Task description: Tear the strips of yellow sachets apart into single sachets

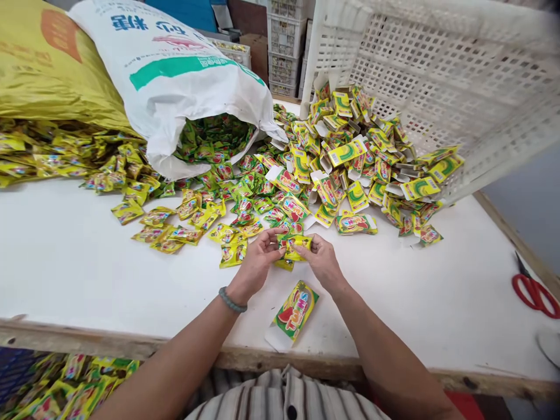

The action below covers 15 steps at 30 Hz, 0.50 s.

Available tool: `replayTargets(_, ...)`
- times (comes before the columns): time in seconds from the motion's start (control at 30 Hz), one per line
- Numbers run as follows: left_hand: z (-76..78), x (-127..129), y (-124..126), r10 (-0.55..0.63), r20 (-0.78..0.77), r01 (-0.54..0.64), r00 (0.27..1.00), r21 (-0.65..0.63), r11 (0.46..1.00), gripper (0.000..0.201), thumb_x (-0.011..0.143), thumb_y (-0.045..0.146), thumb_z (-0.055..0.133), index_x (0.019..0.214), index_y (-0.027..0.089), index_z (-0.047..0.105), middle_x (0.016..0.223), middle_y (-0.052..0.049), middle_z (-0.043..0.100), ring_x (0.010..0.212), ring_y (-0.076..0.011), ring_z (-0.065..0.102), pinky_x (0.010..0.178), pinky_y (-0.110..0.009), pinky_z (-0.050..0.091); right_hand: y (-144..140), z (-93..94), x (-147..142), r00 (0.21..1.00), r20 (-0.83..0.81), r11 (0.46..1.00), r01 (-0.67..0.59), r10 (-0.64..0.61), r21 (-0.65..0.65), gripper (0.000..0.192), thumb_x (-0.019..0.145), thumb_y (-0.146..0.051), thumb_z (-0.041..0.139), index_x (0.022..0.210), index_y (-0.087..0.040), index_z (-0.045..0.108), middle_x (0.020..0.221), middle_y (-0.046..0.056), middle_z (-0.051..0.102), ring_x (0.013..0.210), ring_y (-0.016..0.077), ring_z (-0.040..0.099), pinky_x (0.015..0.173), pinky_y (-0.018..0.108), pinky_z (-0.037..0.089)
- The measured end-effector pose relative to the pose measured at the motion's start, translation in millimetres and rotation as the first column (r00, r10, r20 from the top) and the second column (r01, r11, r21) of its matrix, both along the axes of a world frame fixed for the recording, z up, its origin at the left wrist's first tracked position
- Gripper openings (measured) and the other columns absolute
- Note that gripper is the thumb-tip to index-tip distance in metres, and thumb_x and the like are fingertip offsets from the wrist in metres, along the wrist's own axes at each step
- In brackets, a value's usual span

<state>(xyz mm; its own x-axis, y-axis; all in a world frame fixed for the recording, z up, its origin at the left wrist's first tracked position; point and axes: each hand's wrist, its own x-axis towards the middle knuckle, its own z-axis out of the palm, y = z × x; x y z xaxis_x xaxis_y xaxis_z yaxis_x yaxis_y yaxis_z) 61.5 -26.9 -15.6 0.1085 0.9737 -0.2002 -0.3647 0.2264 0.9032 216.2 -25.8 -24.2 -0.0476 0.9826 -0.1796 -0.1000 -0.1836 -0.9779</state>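
In the middle of the head view, a yellow candy packet (296, 247) is pinched between my two hands. My left hand (261, 256), with a bracelet at the wrist, grips its left end; a green watermelon packet (286, 226) lies right at those fingertips. The other end is held by the fingers of my right hand (321, 256). Below the hands a green and yellow candy box (294, 312) lies on the white table (192, 303), its white flap open toward me. Loose yellow packets (227, 245) lie just left of my left hand.
An open white sack (184, 76) spills green packets at the back. Beside it a yellow sack (52, 64) rests above yellow packets. Small cartons (350, 157) tumble from a tipped white crate (415, 70). Red scissors (531, 291) lie at the right edge.
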Motion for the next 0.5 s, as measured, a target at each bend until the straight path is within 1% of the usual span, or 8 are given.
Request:
replayTargets(0.1,2.8,0.1,-2.0,-0.036,-0.005,0.036,0.999,0.008,0.999,0.047,0.063,0.023,0.076,0.109,0.019,0.063,0.088,0.000,0.059,0.077,-0.0121,0.057,0.067,-0.023,0.047,1.2,-1.6,2.3,0.998,0.067,0.999,0.001,-0.004,0.047,0.036,0.065,-0.045,0.077,0.086,-0.020,0.060,0.079,0.000,0.068,0.072,0.0166,0.063,0.071,0.031,0.052)
replayTargets(0.2,1.9,1.4,-1.1,-0.004,-0.038,0.005,0.999,0.016,1.000,0.048,0.063,0.027,0.079,0.107,0.019,0.061,0.084,0.000,0.060,0.076,-0.0122,0.056,0.068,-0.023,0.048,0.4,0.9,4.9,0.998,0.064,0.999,-0.025,0.022,0.045,0.039,0.067,-0.043,0.077,0.094,-0.021,0.061,0.085,0.001,0.068,0.077,0.0169,0.064,0.071,0.029,0.052)
replayTargets(0.3,0.4,2.5,1.3,0.021,-0.014,-0.021,1.000,0.016,1.000,0.051,0.059,0.027,0.082,0.102,0.019,0.058,0.082,0.002,0.060,0.074,-0.0119,0.057,0.069,-0.024,0.048,-2.4,5.7,4.2,0.993,-0.055,0.992,-0.104,0.101,-0.072,0.048,0.064,-0.043,0.078,0.104,-0.022,0.059,0.092,0.002,0.069,0.081,0.0171,0.065,0.070,0.028,0.053)
replayTargets(0.37,1.0,1.8,2.5,-0.005,-0.001,0.005,1.000,0.018,1.000,0.054,0.057,0.027,0.083,0.102,0.018,0.055,0.080,0.002,0.060,0.073,-0.0121,0.059,0.069,-0.024,0.049,-4.1,8.7,2.2,0.985,-0.118,0.980,-0.139,0.123,-0.142,0.050,0.061,-0.042,0.080,0.102,-0.022,0.059,0.090,0.001,0.069,0.075,0.0161,0.065,0.064,0.027,0.052)
replayTargets(0.43,2.9,0.2,2.5,-0.015,-0.034,0.017,0.999,0.039,0.999,0.057,0.057,0.029,0.083,0.103,0.018,0.052,0.078,0.003,0.060,0.072,-0.0127,0.060,0.070,-0.026,0.049,-4.2,9.9,1.1,0.988,-0.121,0.985,-0.113,0.097,-0.128,0.048,0.057,-0.041,0.082,0.095,-0.020,0.060,0.084,0.000,0.068,0.069,0.0146,0.064,0.061,0.026,0.050)
replayTargets(0.47,4.2,-0.8,1.7,-0.003,-0.084,0.009,0.996,0.063,0.998,0.056,0.059,0.031,0.083,0.104,0.019,0.051,0.077,0.003,0.059,0.072,-0.0129,0.060,0.070,-0.026,0.048,-3.4,9.7,1.7,0.991,-0.112,0.993,-0.079,0.068,-0.090,0.046,0.056,-0.040,0.083,0.091,-0.020,0.061,0.081,0.000,0.068,0.069,0.0142,0.063,0.062,0.026,0.050)
replayTargets(0.5,5.7,-1.6,0.2,0.019,-0.164,-0.003,0.986,0.099,0.995,0.055,0.061,0.033,0.081,0.103,0.019,0.049,0.077,0.003,0.059,0.072,-0.0131,0.059,0.069,-0.026,0.048,-1.9,8.8,3.3,0.995,-0.094,0.998,-0.039,0.034,-0.043,0.043,0.057,-0.040,0.083,0.089,-0.019,0.062,0.080,-0.001,0.067,0.070,0.0140,0.062,0.064,0.026,0.050)
